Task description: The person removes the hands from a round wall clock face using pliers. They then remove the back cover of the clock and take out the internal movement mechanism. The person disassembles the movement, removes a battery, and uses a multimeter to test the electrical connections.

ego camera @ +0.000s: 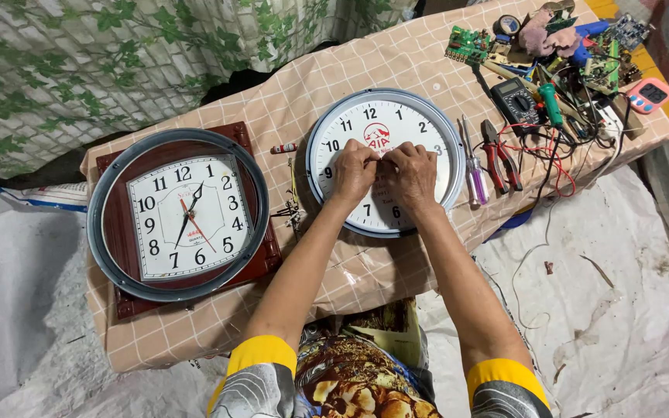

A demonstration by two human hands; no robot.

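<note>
Both hands meet over the middle of the round white clock, which lies face up near the centre of the bench, toward its far edge. The left hand and right hand press side by side, fingers curled and pinched together at the dial's centre; what they pinch is hidden under the fingertips. The dial carries a small red emblem just below the twelve and has a smooth grey rim.

The bench is covered in a peach cloth with a white grid. Two clocks lie on it. The second, at the left end, is a square clock in dark red-brown wood with a white face, and a loose grey ring lies around its dial.

Between the two clocks lies one small white battery with a red end. Just right of the round clock lie a clear-handled screwdriver and one pair of red-handled pliers. Toward the far right corner sit a black multimeter with red leads, a green circuit board, and a pink timer at the right edge.
</note>
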